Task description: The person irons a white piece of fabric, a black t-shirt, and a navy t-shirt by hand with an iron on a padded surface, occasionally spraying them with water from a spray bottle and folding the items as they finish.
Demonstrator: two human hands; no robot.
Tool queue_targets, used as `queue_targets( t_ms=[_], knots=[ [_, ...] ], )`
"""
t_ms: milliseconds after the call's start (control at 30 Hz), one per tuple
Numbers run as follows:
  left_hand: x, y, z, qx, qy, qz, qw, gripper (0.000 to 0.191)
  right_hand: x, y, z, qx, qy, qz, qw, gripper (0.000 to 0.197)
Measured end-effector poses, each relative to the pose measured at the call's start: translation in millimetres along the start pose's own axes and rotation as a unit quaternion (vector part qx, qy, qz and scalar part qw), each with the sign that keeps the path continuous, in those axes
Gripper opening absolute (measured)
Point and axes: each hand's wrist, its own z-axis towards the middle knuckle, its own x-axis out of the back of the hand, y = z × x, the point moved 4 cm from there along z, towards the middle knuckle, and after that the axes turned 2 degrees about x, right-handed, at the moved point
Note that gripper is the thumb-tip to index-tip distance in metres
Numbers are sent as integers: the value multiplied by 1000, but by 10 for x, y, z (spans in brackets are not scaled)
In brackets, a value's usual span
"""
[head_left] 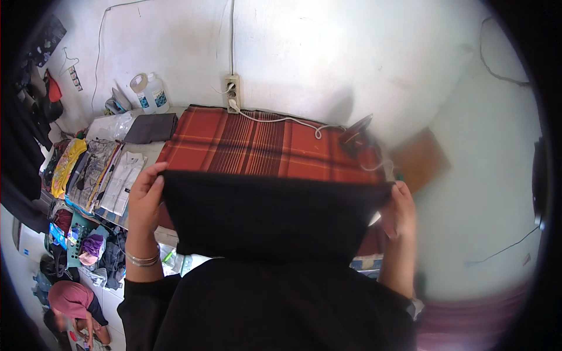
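Observation:
A black cloth (272,215) is stretched between my two hands, held up in front of my body. My left hand (147,191) pinches its upper left corner between thumb and fingers, and my right hand (400,204) grips the upper right corner. Behind and below the cloth lies a red-orange plaid cloth (254,145) spread over the table. A clothes iron (360,140) stands at the far right of the plaid cloth, its pale cord running to a wall power strip (232,93). The lower part of the black cloth merges with my black clothing.
A folded dark grey cloth (151,127) and a row of folded clothes, including a white shirt (125,180), lie at the left. Plastic bottles (156,94) stand by the wall. A basket (75,237) with clothes is lower left. Another person (72,300) crouches on the floor.

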Motion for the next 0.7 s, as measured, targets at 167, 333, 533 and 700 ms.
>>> queue_targets(
  t_ms=[167, 333, 533, 700],
  knots=[
    [-285, 35, 215, -116, 75, 5, 990, 33, -55, 62, 207, 189, 34, -134, 972, 8],
    [-194, -804, 64, -62, 33, 408, 910, 29, 500, 1011, 70, -109, 85, -396, 908, 23],
    [233, -1970, -1000, 315, -78, 391, 862, 37, 965, 1978, -1063, -462, -70, -150, 871, 11],
    [356, -1934, -1225, 328, -193, 336, 862, 25, 403, 1577, -1031, -466, -270, -302, 787, 15]
  ],
)
